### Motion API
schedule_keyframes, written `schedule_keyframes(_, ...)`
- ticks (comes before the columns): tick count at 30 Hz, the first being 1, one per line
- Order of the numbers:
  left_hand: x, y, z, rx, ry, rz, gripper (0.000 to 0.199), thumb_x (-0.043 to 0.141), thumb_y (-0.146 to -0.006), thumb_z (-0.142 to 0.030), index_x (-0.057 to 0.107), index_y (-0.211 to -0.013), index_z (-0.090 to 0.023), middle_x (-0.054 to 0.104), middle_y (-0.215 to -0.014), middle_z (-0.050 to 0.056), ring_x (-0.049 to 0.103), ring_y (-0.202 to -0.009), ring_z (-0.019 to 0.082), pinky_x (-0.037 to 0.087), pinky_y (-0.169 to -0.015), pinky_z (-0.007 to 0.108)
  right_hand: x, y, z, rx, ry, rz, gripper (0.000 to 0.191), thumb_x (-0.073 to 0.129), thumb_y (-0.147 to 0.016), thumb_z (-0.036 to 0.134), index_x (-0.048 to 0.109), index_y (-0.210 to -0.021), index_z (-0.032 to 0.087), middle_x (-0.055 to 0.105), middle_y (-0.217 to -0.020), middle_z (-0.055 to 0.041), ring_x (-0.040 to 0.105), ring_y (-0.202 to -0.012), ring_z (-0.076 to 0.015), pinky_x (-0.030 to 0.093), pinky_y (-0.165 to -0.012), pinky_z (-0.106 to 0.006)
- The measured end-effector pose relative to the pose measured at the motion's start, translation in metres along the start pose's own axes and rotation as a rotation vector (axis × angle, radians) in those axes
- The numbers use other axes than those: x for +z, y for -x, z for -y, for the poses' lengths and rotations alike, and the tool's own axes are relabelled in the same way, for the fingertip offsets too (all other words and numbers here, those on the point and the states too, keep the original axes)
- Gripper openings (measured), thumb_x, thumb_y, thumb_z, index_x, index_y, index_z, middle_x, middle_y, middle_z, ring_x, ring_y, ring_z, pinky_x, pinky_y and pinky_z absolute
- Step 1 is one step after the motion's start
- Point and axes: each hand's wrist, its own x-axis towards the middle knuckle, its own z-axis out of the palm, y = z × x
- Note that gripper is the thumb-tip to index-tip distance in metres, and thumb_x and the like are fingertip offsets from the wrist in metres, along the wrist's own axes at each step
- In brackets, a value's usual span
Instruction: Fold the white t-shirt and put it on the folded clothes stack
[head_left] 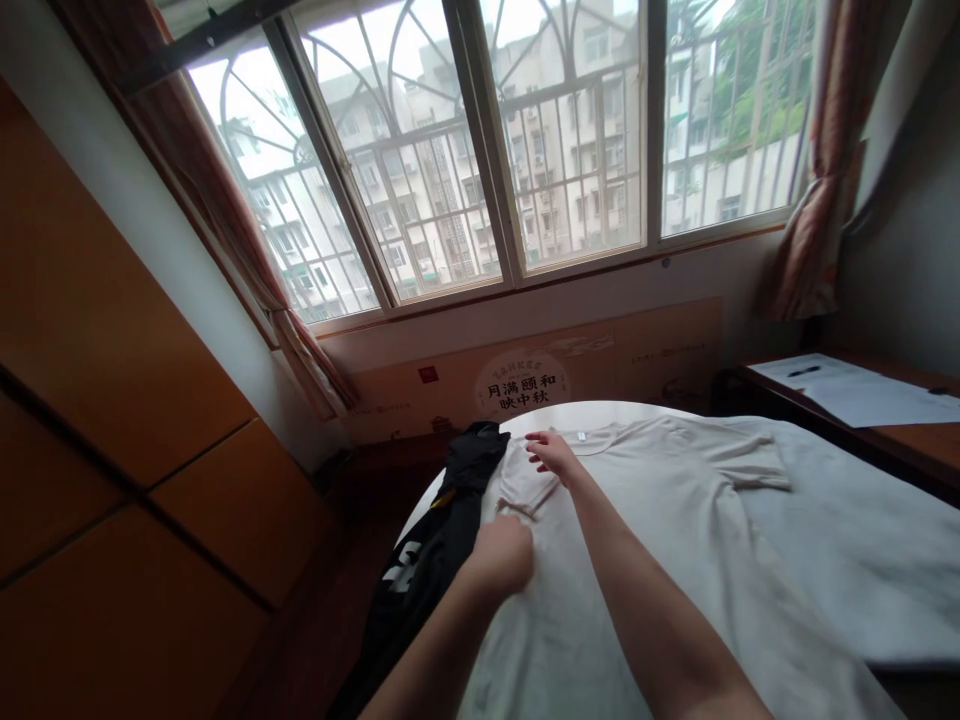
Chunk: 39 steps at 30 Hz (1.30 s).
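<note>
A white short-sleeved T-shirt [652, 510] lies spread out, its collar toward the window. My left hand [504, 553] is closed at the shirt's left side, just below the left sleeve. It seems to pinch the cloth there, though its fingertips are hidden. Over the left shoulder of the shirt, near the collar, my right hand [551, 455] is open with its fingers apart. Whether it touches the fabric I cannot tell. Along the shirt's left edge lies a black garment [442, 540] with a white print and a bit of yellow.
Under the clothes is a white-covered surface [862, 530] with a rounded far edge. A wooden desk [915, 430] with papers [874, 392] stands at the right. Wooden cabinet doors [97, 400] rise on the left. Beyond are a barred window [450, 180] and tied curtains [814, 240].
</note>
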Motion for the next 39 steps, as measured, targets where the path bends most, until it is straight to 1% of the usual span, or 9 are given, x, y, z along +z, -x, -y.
schedule_keyframes(3, 0.006, -0.022, 0.022, -0.107, 0.012, -0.163, 0.033, 0.045, -0.089, -0.009, 0.075, -0.102, -0.015, 0.071, -0.111, 0.017, 0.063, -0.109, 0.032, 0.052, -0.087, 0.042, -0.007, 0.000, -0.005, -0.004, 0.242, -0.035, 0.039, 0.064, -0.071, 0.012, 0.073, -0.109, 0.019, 0.074, -0.101, -0.0078, 0.070, -0.091, -0.0228, 0.053, -0.079, -0.032)
schedule_keyframes(6, 0.017, -0.035, 0.042, -0.160, 0.060, -0.296, 0.033, 0.045, -0.093, -0.012, 0.074, -0.106, -0.020, 0.070, -0.112, 0.012, 0.060, -0.109, 0.028, 0.050, -0.089, 0.038, -0.017, -0.002, -0.012, 0.000, 0.446, -0.095, 0.044, 0.067, -0.066, 0.010, 0.074, -0.108, 0.023, 0.073, -0.114, -0.0073, 0.063, -0.113, -0.0285, 0.047, -0.095, -0.036)
schedule_keyframes(11, 0.040, -0.046, 0.057, -0.173, 0.157, -0.412, 0.026, 0.053, -0.095, -0.019, 0.074, -0.108, -0.026, 0.070, -0.114, 0.006, 0.058, -0.109, 0.022, 0.048, -0.089, 0.031, -0.026, -0.006, -0.025, 0.022, 0.632, -0.094, 0.054, 0.074, -0.059, 0.013, 0.074, -0.111, 0.026, 0.071, -0.125, -0.0066, 0.062, -0.117, -0.0311, 0.045, -0.098, -0.038)
schedule_keyframes(15, 0.049, -0.052, 0.061, -0.174, 0.211, -0.447, 0.021, 0.055, -0.095, -0.021, 0.076, -0.094, -0.026, 0.070, -0.110, 0.004, 0.058, -0.106, 0.021, 0.048, -0.087, 0.030, -0.027, -0.009, -0.031, 0.024, 0.685, -0.098, 0.057, 0.071, -0.057, 0.009, 0.075, -0.112, 0.026, 0.072, -0.124, -0.0072, 0.063, -0.115, -0.0307, 0.046, -0.097, -0.038)
schedule_keyframes(20, 0.054, -0.056, 0.063, -0.213, 0.244, -0.487, 0.021, 0.053, -0.096, -0.020, 0.074, -0.096, -0.022, 0.071, -0.107, 0.006, 0.059, -0.101, 0.024, 0.049, -0.083, 0.033, -0.028, -0.009, -0.032, 0.005, 0.707, -0.134, 0.050, 0.067, -0.064, 0.007, 0.076, -0.110, 0.025, 0.072, -0.123, -0.0095, 0.064, -0.115, -0.0313, 0.046, -0.098, -0.039)
schedule_keyframes(26, 0.057, -0.058, 0.059, -0.049, 0.270, -0.504, 0.036, 0.061, -0.087, -0.010, 0.072, -0.116, -0.029, 0.066, -0.132, 0.001, 0.052, -0.124, 0.022, 0.044, -0.103, 0.034, -0.030, -0.010, -0.030, 0.003, 0.715, -0.149, 0.048, 0.068, -0.066, 0.009, 0.076, -0.110, 0.027, 0.073, -0.120, -0.0072, 0.066, -0.109, -0.0290, 0.047, -0.094, -0.038)
schedule_keyframes(33, 0.060, -0.059, 0.063, -0.038, 0.304, -0.508, 0.020, 0.060, -0.090, -0.015, 0.077, -0.092, -0.025, 0.075, -0.104, 0.002, 0.060, -0.103, 0.021, 0.050, -0.090, 0.032, -0.032, -0.010, -0.031, -0.005, 0.703, -0.163, 0.047, 0.067, -0.068, 0.007, 0.076, -0.110, 0.027, 0.074, -0.115, -0.0074, 0.067, -0.103, -0.0274, 0.048, -0.092, -0.036)
schedule_keyframes(36, 0.060, -0.058, 0.063, -0.033, 0.308, -0.519, 0.020, 0.060, -0.089, -0.015, 0.077, -0.090, -0.024, 0.075, -0.102, 0.003, 0.061, -0.102, 0.022, 0.051, -0.089, 0.033, -0.033, -0.011, -0.033, -0.021, 0.692, -0.162, 0.047, 0.067, -0.067, 0.006, 0.076, -0.109, 0.026, 0.074, -0.116, -0.0065, 0.067, -0.103, -0.0254, 0.047, -0.092, -0.033)
schedule_keyframes(39, 0.060, -0.057, 0.060, 0.036, 0.309, -0.532, 0.028, 0.059, -0.087, -0.011, 0.076, -0.104, -0.025, 0.073, -0.115, 0.004, 0.059, -0.112, 0.022, 0.047, -0.101, 0.034, -0.033, -0.013, -0.034, -0.033, 0.692, -0.153, 0.048, 0.066, -0.066, 0.003, 0.077, -0.108, 0.024, 0.074, -0.115, -0.0074, 0.067, -0.103, -0.0255, 0.047, -0.093, -0.032)
